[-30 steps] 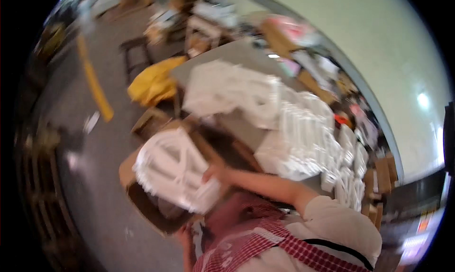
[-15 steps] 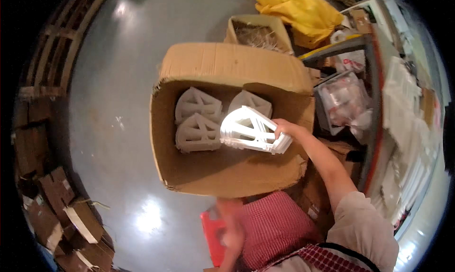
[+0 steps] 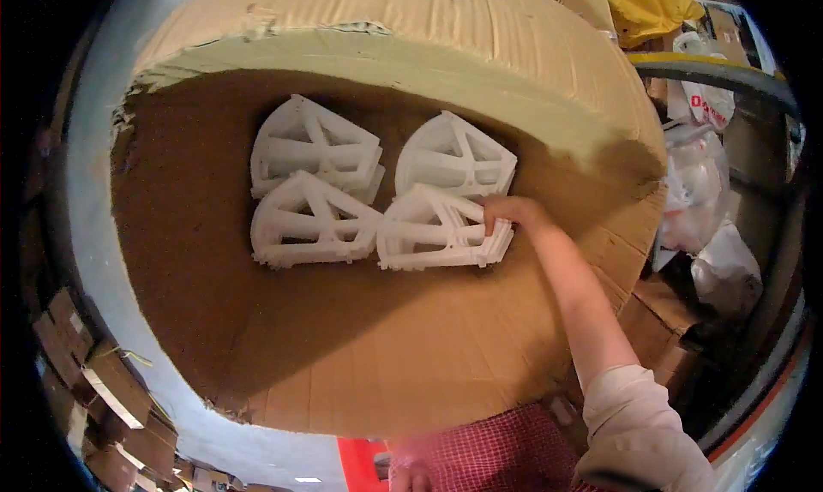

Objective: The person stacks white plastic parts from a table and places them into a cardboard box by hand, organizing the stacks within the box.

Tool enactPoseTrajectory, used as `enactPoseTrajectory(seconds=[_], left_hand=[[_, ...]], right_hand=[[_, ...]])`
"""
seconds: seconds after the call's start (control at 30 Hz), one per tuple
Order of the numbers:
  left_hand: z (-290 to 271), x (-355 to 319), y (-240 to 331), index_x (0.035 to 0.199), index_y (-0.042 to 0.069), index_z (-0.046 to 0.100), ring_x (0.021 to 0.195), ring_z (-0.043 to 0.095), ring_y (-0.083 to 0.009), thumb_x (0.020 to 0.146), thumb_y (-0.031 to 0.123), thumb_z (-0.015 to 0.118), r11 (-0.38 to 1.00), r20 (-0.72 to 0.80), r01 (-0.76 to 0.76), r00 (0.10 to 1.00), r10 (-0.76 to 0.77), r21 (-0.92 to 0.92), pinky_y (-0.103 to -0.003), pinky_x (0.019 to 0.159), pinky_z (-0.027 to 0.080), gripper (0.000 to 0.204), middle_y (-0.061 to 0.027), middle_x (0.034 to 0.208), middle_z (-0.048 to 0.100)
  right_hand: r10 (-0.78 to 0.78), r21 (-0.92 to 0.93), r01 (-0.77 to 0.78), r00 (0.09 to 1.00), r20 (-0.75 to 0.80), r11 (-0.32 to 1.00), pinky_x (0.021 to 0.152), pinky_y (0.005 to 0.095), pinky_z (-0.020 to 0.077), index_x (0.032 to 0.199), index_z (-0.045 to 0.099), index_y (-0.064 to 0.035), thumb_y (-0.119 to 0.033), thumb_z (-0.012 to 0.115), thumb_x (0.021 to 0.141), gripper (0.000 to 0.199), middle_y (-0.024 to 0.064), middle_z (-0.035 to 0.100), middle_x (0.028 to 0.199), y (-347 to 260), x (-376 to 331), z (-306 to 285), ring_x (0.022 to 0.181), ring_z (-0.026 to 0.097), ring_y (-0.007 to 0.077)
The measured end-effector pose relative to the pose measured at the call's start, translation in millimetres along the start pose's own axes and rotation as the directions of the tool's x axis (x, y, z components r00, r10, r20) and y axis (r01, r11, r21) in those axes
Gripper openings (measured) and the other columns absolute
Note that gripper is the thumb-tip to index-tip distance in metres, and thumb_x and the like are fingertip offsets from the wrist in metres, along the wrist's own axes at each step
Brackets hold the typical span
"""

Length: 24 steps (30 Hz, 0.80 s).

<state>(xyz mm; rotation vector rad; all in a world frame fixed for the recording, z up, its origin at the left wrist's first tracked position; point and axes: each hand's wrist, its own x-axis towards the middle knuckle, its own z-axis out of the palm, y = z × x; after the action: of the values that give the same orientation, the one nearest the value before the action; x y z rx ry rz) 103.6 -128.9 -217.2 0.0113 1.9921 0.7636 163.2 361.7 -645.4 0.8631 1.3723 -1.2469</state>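
Observation:
Inside a deep cardboard box stand several stacks of white plastic quarter-round frames with spoke-like ribs. My right hand reaches in from the right and grips the outer right edge of the near right frame stack. That stack sits low in the box, beside the near left frame stack. Behind them are the far left frame stack and the far right frame stack. At the bottom edge only a small part of my left hand shows, close to a red plastic object; its fingers are mostly hidden.
The red plastic object lies just outside the box's near side. Along the right are a shelf rail, clear plastic bags and brown cartons. Yellow sheeting lies at the far right, and cardboard pieces at lower left.
My right hand has lowered the frame stack into the box, beside the others. The view has moved closer over the box. My left hand has mostly left the picture at the bottom.

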Motion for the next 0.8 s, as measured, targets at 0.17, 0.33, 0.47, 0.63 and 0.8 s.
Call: enactPoseTrajectory(seconds=[0.17,0.33,0.47,0.63,0.8], left_hand=[[1,-4,-5,0.109,-0.002,0.059,0.092,0.052,-0.0143,0.095,0.014,0.052,0.970,0.094,0.201,0.977,-0.189,-0.134,-0.025,0.084,0.041,0.023,-0.0062,0.098,0.058],[5,-13,-11,0.113,-0.002,0.058,0.087,0.055,-0.0146,0.094,0.014,0.055,0.978,-0.017,0.170,0.985,-0.173,-0.117,-0.025,0.081,0.044,0.025,-0.0056,0.092,0.060],[17,-15,-13,0.113,0.001,0.060,0.087,0.058,-0.0152,0.093,0.013,0.057,0.990,-0.071,0.116,0.990,-0.121,-0.075,-0.025,0.079,0.046,0.023,-0.0059,0.093,0.063],[15,-5,-6,0.104,0.003,0.062,0.094,0.059,-0.0159,0.094,0.015,0.055,0.989,-0.023,0.123,0.992,-0.125,-0.085,-0.027,0.085,0.047,0.017,-0.0064,0.100,0.064],[14,-5,10,0.097,0.005,0.060,0.089,0.058,-0.0204,0.094,0.015,0.052,0.999,-0.011,0.051,0.999,-0.051,0.017,-0.030,0.081,0.046,0.013,-0.0099,0.096,0.062]], right_hand=[[-0.004,-0.114,0.026,0.983,0.186,0.993,0.095,0.0323,0.0385,0.128,0.052,-0.0026,-0.011,0.075,0.054,0.078,0.0121,0.061,0.119,-16,23,4,0.113,0.051,0.0245],[-0.009,-0.066,0.024,0.973,0.230,0.998,0.084,0.0320,0.0437,0.109,0.064,0.0040,-0.019,0.074,0.060,0.055,0.0103,0.066,0.105,-37,-5,29,0.097,0.056,0.0220],[-0.044,-0.324,0.076,0.993,0.106,0.943,0.080,0.0364,0.0461,0.106,0.062,0.0065,-0.023,0.074,0.064,0.053,0.0152,0.066,0.102,-2,6,14,0.097,0.057,0.0243],[-0.101,-0.067,0.092,0.986,-0.134,0.993,0.079,0.0376,0.0458,0.111,0.058,-0.0026,-0.013,0.073,0.061,0.053,0.0153,0.063,0.106,36,22,17,0.095,0.059,0.0268],[-0.188,-0.124,0.195,0.980,0.072,0.973,0.082,0.0388,0.0470,0.124,0.053,-0.0023,-0.003,0.070,0.054,0.072,0.0162,0.063,0.109,-20,0,41,0.102,0.058,0.0298]])
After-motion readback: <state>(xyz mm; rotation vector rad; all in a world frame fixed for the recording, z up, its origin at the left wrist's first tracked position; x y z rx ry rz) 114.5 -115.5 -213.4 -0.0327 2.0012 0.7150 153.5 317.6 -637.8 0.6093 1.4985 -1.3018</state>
